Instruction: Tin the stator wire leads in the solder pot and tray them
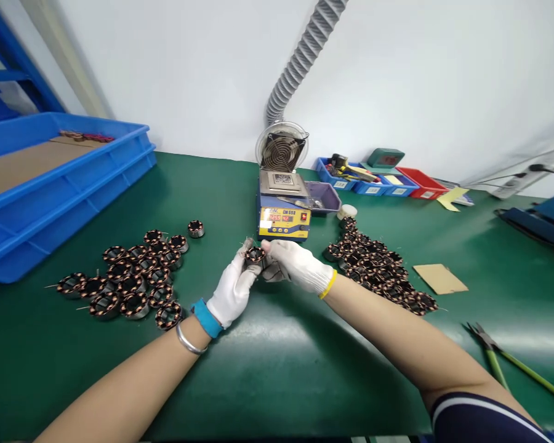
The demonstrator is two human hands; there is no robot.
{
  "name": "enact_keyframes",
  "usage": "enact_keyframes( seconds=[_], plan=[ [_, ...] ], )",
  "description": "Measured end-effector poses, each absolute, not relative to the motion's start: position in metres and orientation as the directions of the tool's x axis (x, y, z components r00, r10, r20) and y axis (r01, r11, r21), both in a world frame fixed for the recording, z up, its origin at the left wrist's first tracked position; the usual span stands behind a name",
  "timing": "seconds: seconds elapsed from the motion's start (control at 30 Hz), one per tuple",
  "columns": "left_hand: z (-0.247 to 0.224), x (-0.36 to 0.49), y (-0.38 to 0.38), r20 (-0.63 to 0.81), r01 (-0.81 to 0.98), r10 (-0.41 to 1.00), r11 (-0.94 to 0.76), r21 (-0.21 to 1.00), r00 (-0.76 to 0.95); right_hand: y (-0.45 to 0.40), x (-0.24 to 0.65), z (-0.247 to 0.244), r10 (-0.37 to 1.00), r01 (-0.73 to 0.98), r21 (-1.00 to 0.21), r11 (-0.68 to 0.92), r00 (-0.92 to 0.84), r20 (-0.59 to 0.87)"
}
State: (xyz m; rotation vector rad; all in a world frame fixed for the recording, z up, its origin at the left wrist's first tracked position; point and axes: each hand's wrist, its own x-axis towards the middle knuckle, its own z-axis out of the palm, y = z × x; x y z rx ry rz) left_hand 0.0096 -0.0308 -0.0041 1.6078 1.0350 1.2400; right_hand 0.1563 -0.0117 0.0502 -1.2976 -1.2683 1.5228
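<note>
Both hands wear white gloves and meet in front of the solder pot (284, 215), a blue and yellow unit with a lit red display. Between them is a copper-wound motor stator (255, 254), with thin wire ends sticking up from it. My left hand (234, 286) is closed around its left side. My right hand (295, 261) is closed at its right side, thumb and fingers at the rim; some fingertips are hidden. A group of similar stators (132, 283) lies on the left, and one stator (196, 229) stands apart. A denser pile of stators (378, 264) lies on the right.
A blue crate (74, 191) stands at the left. Behind the pot are a fan under a grey hose (305, 55), a purple tray (325, 197), blue bins (369, 187) and a red bin (420, 183). Green-handled pliers (492, 354) and a tan card (440, 279) lie right.
</note>
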Motion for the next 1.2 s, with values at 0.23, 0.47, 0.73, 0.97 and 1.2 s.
enact_keyframes(
  seconds=[0.23,0.47,0.73,0.97,1.2],
  plan=[
    [-0.009,0.014,-0.03,0.171,0.08,0.957,-0.194,0.978,0.235,0.023,0.177,0.08,0.963,0.273,-0.94,-0.204,-0.119,-0.243],
    [-0.003,0.021,-0.031,0.03,0.23,0.97,-0.087,0.969,0.242,0.128,0.221,0.128,0.959,0.616,-0.785,0.066,0.18,0.221],
    [0.002,0.023,-0.032,-0.001,0.298,0.968,-0.077,0.951,0.251,0.172,0.218,0.131,0.914,0.913,-0.407,0.036,0.135,0.383],
    [0.002,0.023,-0.031,-0.027,0.324,0.966,-0.059,0.944,0.256,0.184,0.214,0.12,0.945,0.938,-0.346,0.022,0.093,0.314],
    [0.003,0.023,-0.031,-0.026,0.341,0.967,-0.064,0.938,0.253,0.185,0.213,0.117,0.946,0.939,-0.344,0.028,0.087,0.313]
  ],
)
